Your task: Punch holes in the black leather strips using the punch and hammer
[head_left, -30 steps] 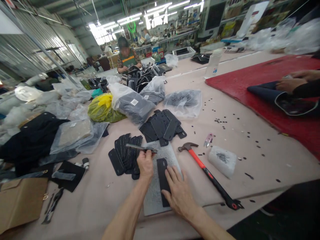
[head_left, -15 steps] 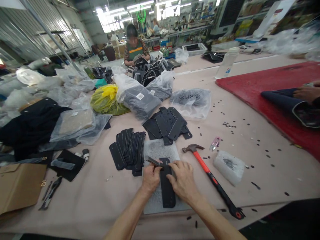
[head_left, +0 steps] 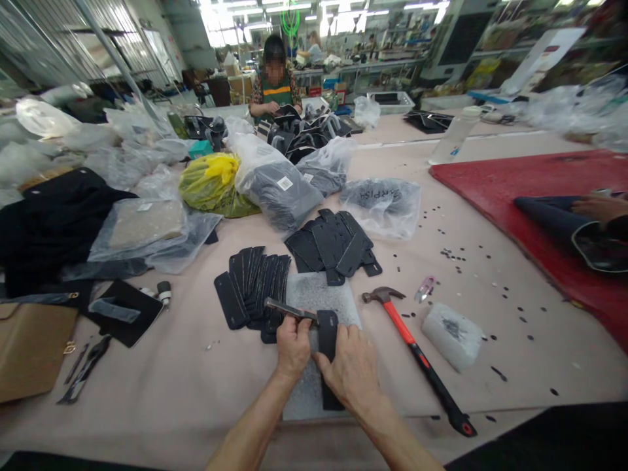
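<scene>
My left hand (head_left: pixel 293 343) pinches a slim metal punch (head_left: pixel 288 309), which is held slanted over the left side of a black strip (head_left: pixel 328 333). The strip lies lengthwise on a grey-white slab (head_left: pixel 305 392), with small slots near its far end. My right hand (head_left: pixel 350 365) grips the strip's right side, thumb across it, hiding part of its middle. Left of the slab fans a row of black strips (head_left: pixel 255 288). Beyond it sits a looser pile of similar pieces (head_left: pixel 336 242). A claw hammer (head_left: pixel 409 343) with a red and black handle lies to the right.
A white wrapped block (head_left: pixel 452 335), pink thread snips (head_left: pixel 424 288) and scattered black bits lie on the right. Bagged goods (head_left: pixel 282 190) stand behind the piles. A person (head_left: pixel 275 88) works across the table; another's hand (head_left: pixel 601 206) is over a red board (head_left: pixel 490 176).
The punch has swung off the strip's far end toward the left, with more of its length showing. My right hand has shifted slightly nearer, baring the strip's far end.
</scene>
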`<action>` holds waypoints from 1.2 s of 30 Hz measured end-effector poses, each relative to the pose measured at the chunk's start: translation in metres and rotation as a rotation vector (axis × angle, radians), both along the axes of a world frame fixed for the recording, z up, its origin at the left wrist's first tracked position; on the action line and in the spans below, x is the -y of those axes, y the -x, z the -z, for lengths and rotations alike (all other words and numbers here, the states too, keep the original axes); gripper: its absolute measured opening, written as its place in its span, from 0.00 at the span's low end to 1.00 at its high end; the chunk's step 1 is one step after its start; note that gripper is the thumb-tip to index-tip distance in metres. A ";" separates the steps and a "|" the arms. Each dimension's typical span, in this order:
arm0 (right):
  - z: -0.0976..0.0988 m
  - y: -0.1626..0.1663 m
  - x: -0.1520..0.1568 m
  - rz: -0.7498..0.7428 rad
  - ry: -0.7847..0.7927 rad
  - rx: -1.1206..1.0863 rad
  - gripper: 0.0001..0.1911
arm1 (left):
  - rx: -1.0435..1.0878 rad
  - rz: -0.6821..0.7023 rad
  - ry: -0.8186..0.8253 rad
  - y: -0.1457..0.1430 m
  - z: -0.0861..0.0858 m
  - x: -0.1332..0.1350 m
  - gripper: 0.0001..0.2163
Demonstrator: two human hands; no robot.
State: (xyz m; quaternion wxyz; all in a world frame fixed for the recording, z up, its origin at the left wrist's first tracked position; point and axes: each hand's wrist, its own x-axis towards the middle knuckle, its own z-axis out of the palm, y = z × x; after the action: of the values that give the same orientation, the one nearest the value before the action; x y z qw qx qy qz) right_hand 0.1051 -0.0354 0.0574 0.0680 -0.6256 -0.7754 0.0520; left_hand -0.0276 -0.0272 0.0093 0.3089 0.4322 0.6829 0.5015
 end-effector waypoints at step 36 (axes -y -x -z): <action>-0.017 -0.067 0.010 0.281 0.500 -1.353 0.11 | -0.156 -0.053 -0.006 0.005 0.009 -0.001 0.10</action>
State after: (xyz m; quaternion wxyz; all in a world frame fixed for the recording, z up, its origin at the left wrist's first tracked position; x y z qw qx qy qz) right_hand 0.1719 -0.0455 0.0740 0.3930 -0.5470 -0.4415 0.5928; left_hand -0.0329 -0.0257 0.0006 0.2400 0.4529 0.7145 0.4763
